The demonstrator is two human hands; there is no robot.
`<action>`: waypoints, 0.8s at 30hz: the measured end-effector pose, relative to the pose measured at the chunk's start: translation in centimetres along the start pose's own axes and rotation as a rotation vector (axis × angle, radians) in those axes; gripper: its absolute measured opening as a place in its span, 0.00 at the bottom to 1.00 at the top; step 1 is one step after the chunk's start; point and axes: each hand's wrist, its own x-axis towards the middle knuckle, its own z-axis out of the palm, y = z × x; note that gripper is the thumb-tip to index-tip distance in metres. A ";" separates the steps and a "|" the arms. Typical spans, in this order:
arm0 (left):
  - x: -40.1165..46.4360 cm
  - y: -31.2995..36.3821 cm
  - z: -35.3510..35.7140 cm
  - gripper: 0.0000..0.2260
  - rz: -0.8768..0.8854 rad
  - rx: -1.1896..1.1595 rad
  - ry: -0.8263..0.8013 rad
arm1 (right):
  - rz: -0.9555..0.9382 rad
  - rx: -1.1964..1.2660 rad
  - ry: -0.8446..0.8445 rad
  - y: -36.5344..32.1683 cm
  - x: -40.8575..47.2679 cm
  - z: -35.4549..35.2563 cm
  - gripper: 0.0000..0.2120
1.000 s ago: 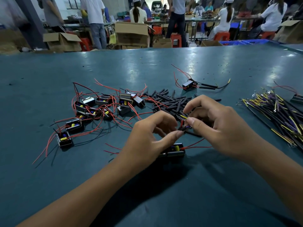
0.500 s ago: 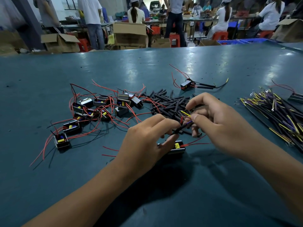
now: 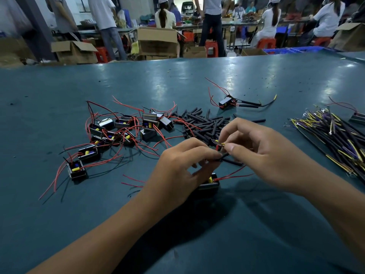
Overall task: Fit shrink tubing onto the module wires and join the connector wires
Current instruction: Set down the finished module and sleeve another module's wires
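Above the green tabletop, a short piece of black shrink tubing with a red wire is pinched by the curled fingers of the left hand. The yellow-tipped end of a connector wire is pinched between thumb and forefinger of the right hand, so both grips are clenched on something, and the two hands almost touch each other. The module being worked on lies on the tabletop just under the left hand, partly hidden by it, with thin red wires leaving it to the right. Just behind the hands a loose pile of black shrink tubing pieces is seen. To the left of this pile a heap of modules with tangled red and black wires is spread. Behind the pile and to its right, one finished module lies alone, with tubing already on its wires. Well to the right of the pile, a bundle of connector wires in black, yellow and purple is laid. Behind the tabletop, open cardboard boxes stand on the floor; what is inside them cannot be told. A blue crate is seen there too, its content not visible.
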 end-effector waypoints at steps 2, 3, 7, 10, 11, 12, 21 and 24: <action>0.0 -0.1 -0.1 0.05 -0.156 -0.166 0.013 | -0.019 -0.039 -0.008 -0.2 -0.1 0.2 0.08; -0.1 -0.2 -0.2 0.04 -0.250 -0.238 0.021 | -0.022 -0.051 -0.008 -0.2 -0.1 0.2 0.09; 0.0 -0.5 0.0 0.10 -0.499 -0.407 -0.097 | -0.027 -0.076 -0.017 -0.5 -0.2 0.4 0.14; -0.1 -0.4 0.1 0.08 -0.543 -0.448 -0.191 | -0.039 -0.103 0.009 -0.8 -0.3 0.8 0.14; 0.0 -0.4 0.1 0.07 -0.538 -0.447 -0.195 | -0.038 -0.114 0.027 -0.8 -0.4 1.0 0.15; 0.0 -0.5 0.0 0.07 -0.517 -0.434 -0.195 | -0.032 -0.121 0.049 -0.8 -0.4 1.1 0.15; 0.0 -0.4 -0.2 0.03 -0.450 -0.430 -0.210 | -0.068 -0.257 0.153 -0.1 -0.5 1.7 0.03; -0.1 -0.8 -0.4 0.03 -0.462 -0.432 -0.208 | -0.120 -0.259 0.127 0.1 -0.4 1.4 0.03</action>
